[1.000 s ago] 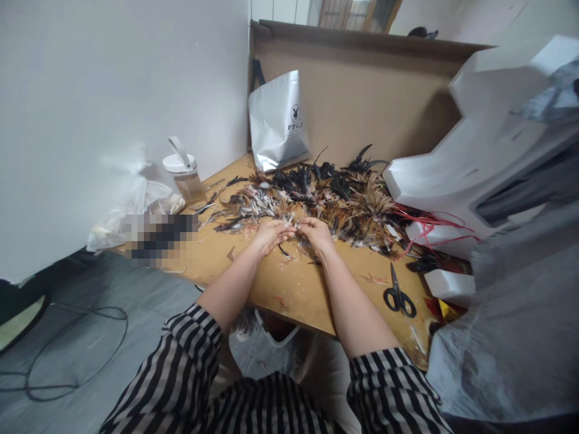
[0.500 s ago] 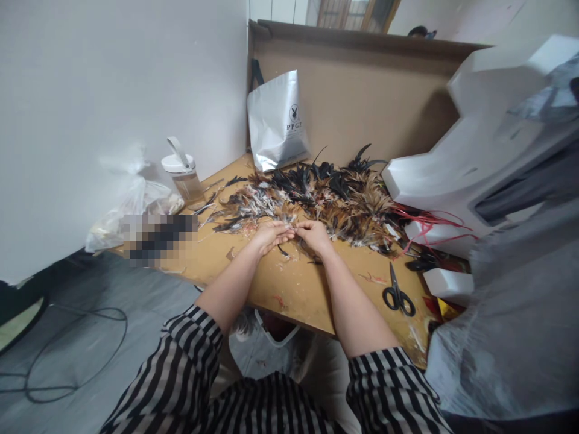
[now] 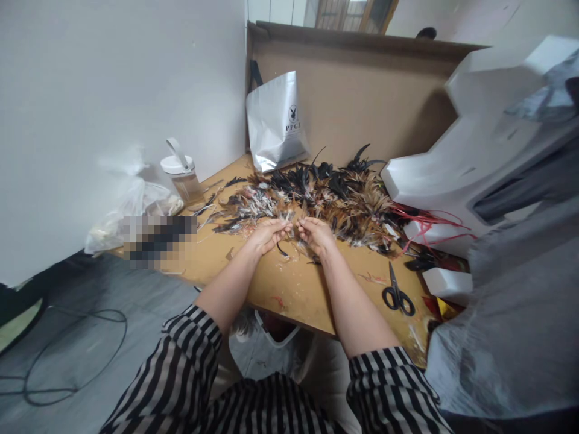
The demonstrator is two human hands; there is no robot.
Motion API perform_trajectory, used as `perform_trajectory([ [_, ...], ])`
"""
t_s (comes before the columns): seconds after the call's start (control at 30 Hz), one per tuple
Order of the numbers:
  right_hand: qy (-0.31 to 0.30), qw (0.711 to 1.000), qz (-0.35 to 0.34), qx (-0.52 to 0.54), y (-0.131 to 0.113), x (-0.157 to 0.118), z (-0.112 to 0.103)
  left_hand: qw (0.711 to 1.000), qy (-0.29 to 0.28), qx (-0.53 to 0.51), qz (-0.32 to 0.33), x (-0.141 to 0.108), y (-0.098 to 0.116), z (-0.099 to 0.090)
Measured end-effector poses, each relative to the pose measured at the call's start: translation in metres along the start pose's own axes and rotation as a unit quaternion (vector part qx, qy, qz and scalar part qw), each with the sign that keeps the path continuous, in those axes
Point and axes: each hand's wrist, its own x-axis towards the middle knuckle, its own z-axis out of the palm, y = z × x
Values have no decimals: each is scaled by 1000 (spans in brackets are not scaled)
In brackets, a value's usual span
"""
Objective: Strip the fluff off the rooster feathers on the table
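Note:
My left hand (image 3: 270,234) pinches what looks like a small brown feather (image 3: 286,214), its fluffy tip standing up from my fingertips. Just to its right, my right hand (image 3: 316,235) is closed with thumb and forefinger together; anything between them is too small to make out. A narrow gap separates the two hands. Behind them spreads a wide heap of brown, black and whitish feathers (image 3: 339,217) on the wooden table (image 3: 289,283). A dark curved feather (image 3: 282,249) and bits of fluff lie on the tabletop between my wrists.
Black-handled scissors (image 3: 396,295) lie at the right near red ties (image 3: 425,226) and white foam (image 3: 420,175). A silver bag (image 3: 275,123) leans at the back. On the left stand a lidded bottle (image 3: 185,178) and a plastic bag (image 3: 136,208). A cardboard panel (image 3: 362,90) rises behind.
My hands, touching at the fingertips before, have drawn slightly apart; the right one has moved a little to the right. The feather heap looks the same.

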Motion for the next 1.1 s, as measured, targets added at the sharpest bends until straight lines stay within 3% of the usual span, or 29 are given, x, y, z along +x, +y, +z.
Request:
perform_trajectory([
  [0.17, -76, 995, 53, 43, -3, -5, 3, 999, -43, -24, -20, -2, 2, 1],
  [0.3, -107, 993, 38, 26, -4, -9, 8, 997, -59, -35, -46, -5, 3, 2],
  [0.73, 7, 982, -84, -170, 1, -4, 4, 994, 1, 100, -42, -6, 0, 6],
  [1.1, 32, 978, -87, -187, 5, -3, 4, 977, 17, 212, 15, -3, -5, 8],
])
